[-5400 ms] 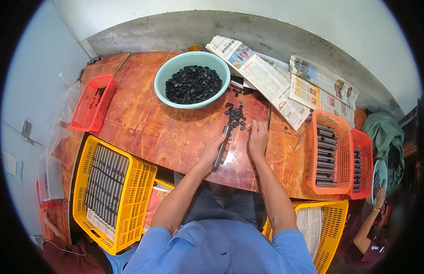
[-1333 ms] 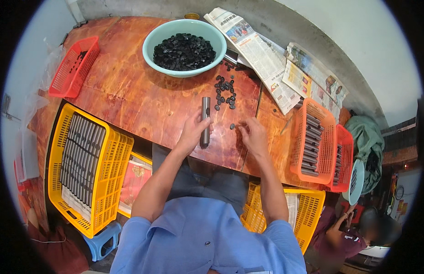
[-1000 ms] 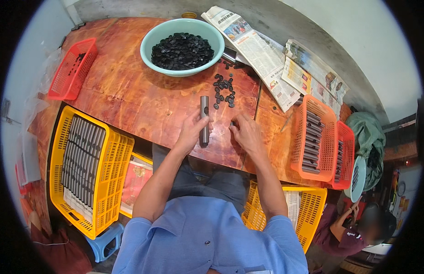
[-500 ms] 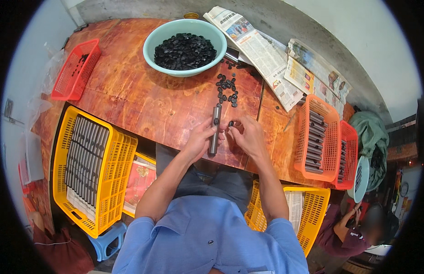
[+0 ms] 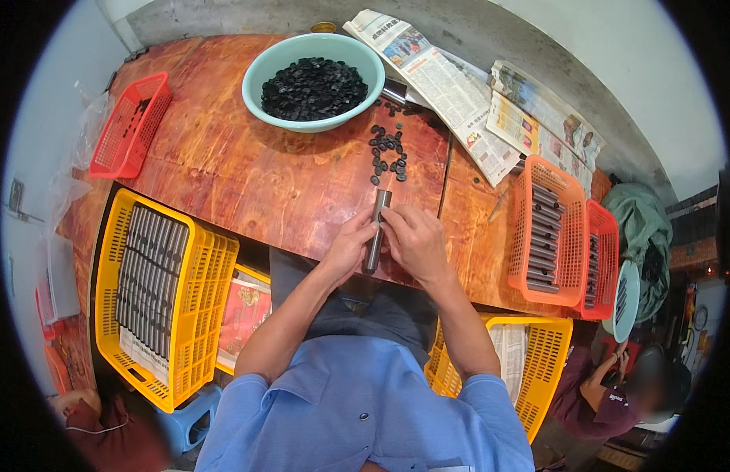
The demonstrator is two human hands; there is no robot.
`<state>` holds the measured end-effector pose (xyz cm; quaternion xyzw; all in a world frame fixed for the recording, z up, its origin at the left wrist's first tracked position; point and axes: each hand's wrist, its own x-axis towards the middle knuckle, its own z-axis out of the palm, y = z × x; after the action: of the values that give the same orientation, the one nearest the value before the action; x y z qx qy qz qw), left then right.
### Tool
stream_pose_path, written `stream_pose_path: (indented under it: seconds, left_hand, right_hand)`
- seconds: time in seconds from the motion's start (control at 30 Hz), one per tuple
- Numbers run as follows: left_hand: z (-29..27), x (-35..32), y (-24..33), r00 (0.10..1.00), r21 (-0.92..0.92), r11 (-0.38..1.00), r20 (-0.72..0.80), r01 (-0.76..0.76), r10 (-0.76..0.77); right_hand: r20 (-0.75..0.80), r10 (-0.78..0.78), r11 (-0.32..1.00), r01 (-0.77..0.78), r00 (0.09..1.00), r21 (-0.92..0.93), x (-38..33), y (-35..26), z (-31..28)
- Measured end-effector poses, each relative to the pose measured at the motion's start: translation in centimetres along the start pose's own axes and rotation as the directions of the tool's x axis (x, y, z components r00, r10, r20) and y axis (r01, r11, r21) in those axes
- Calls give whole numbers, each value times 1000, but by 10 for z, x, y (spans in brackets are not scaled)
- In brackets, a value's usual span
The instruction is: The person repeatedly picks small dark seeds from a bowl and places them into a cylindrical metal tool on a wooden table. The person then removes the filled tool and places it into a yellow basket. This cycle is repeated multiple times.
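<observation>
My left hand [image 5: 347,245] is closed around a slim grey tube [image 5: 373,258], which stands out past the fingers at both ends over the table's near edge. Against the tube's side press the thumb and fingertips of my right hand [image 5: 417,242], closed on a small black oval piece that the fingers mostly hide. Just beyond the tube, loose black oval pieces [image 5: 399,165] lie scattered on the wooden table [image 5: 223,181]. A pale green bowl [image 5: 259,108] behind them is heaped with the same black pieces [image 5: 314,88].
Left, a yellow crate [image 5: 200,303] holds rows of grey tubes; a red basket [image 5: 105,161] is farther back. Orange [image 5: 573,212] and red [image 5: 604,263] baskets with tubes stand right, near newspapers [image 5: 459,102]. Another yellow crate [image 5: 549,377] is below. Co-workers sit at both sides.
My right hand has moved left with the black oval piece, from beside the tube onto it. The tube has tilted slightly to the right at its far end.
</observation>
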<state>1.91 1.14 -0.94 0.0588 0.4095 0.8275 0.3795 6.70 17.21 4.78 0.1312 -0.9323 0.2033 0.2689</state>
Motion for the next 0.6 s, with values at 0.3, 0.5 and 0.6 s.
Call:
stream_pose_path:
  seconds: [0.3,0.5,0.6]
  left_hand:
    - [5,-4,5,990,203,976,-129,85,-59]
    - [17,-14,8,988,211,968,-100,135,-116]
    - [25,-13,9,984,295,939,-71,179,-165]
  right_hand:
    - [-87,10,1000,-9,996,12,-21,-3,7]
    - [-77,455,784,-359,887,507,-26,-5,9]
    - [288,635,378,-613,717,694,-23,-2,-2]
